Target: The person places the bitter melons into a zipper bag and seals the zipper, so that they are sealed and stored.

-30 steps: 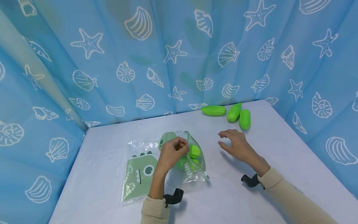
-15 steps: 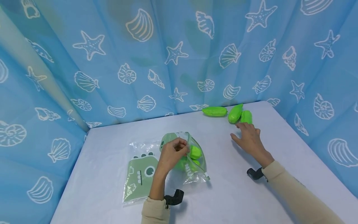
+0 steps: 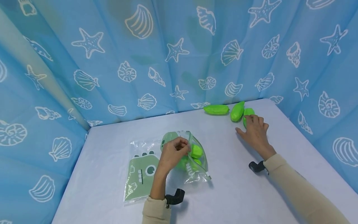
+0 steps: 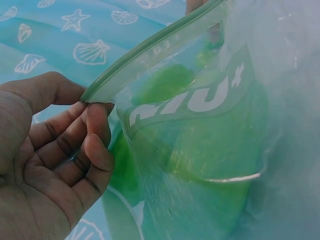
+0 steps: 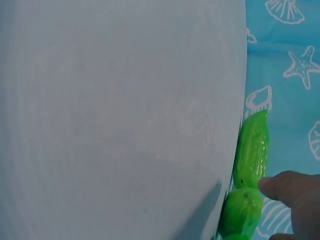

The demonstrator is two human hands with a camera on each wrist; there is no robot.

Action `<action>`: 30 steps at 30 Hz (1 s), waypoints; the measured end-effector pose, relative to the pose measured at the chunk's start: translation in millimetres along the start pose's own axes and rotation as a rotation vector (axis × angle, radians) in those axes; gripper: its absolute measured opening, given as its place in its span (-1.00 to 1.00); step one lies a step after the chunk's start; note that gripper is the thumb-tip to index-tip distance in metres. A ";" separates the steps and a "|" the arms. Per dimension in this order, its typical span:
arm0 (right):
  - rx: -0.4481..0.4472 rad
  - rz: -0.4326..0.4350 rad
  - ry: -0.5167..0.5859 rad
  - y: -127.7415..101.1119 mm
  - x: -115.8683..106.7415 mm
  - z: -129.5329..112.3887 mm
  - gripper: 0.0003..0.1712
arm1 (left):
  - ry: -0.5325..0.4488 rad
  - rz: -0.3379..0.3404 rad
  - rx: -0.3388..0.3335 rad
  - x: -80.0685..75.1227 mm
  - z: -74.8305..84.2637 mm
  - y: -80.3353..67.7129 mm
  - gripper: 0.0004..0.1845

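We can read only one piece of lettering, and only in part. It stands on the clear zip bag, printed in white on a green band that runs across the bag's front below the zip strip. In the left wrist view we see what looks like "NIU" in bold slanted capitals, followed by a plus-like mark; the start of the word is lost in a fold of the plastic, so we cannot tell whether more letters come before it. In the head view the same band on the zip bag shows white letters too small for us to make out.
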State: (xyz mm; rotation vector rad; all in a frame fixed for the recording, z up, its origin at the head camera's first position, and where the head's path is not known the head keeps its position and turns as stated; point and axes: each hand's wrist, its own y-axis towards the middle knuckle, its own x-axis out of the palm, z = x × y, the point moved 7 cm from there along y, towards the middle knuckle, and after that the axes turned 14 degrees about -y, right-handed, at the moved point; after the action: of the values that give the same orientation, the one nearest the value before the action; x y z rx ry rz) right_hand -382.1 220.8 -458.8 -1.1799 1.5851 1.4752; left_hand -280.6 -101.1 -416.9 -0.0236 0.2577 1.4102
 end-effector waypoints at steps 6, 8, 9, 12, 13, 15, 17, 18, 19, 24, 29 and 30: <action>0.049 -0.027 -0.032 0.3 -0.9 8.8 -0.21 | -0.027 -0.001 0.004 0.0 -1.4 0.7 -0.86; 0.058 -0.042 -0.032 0.0 -0.2 10.1 -0.23 | -0.024 -0.001 0.000 0.0 -1.6 0.7 -0.87; 0.061 -0.049 -0.029 0.0 0.1 10.5 -0.24 | -0.023 0.000 -0.001 -0.1 -1.5 0.6 -0.87; 0.067 -0.056 -0.026 0.6 0.6 11.5 -0.26 | -0.016 -0.001 0.010 -0.2 0.1 0.1 -0.89; 0.069 -0.056 -0.026 0.7 1.1 12.4 -0.26 | -0.018 -0.002 0.009 0.2 5.3 -1.7 -0.89; 0.074 -0.052 -0.019 -0.1 1.8 14.7 -0.29 | -0.022 -0.003 0.017 0.8 10.9 -3.8 -0.88; 0.076 -0.053 -0.012 -0.5 2.5 16.5 -0.31 | -0.026 -0.004 0.015 1.8 19.8 -6.9 -0.87; 0.078 -0.058 -0.008 -1.0 2.8 17.4 -0.32 | -0.028 -0.005 0.012 2.3 21.7 -7.6 -0.87; 0.081 -0.063 -0.006 -1.5 3.3 18.2 -0.33 | -0.027 -0.006 0.007 2.8 23.0 -8.3 -0.87; 0.099 -0.050 0.006 -1.4 2.4 20.5 -0.35 | -0.024 -0.008 0.016 2.0 6.1 -1.5 -0.86; 0.115 -0.019 0.023 -3.5 3.4 23.7 -0.36 | -0.020 -0.006 0.035 0.7 -0.4 0.8 -0.87; 0.116 -0.019 0.026 -3.7 3.8 24.3 -0.35 | -0.022 -0.007 0.036 0.4 -0.3 0.7 -0.88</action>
State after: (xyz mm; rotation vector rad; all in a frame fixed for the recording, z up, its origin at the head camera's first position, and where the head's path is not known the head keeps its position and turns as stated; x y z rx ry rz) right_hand -382.7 244.3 -467.2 -1.1492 1.6492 1.3425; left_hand -281.2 -100.6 -417.2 0.0201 0.2647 1.3983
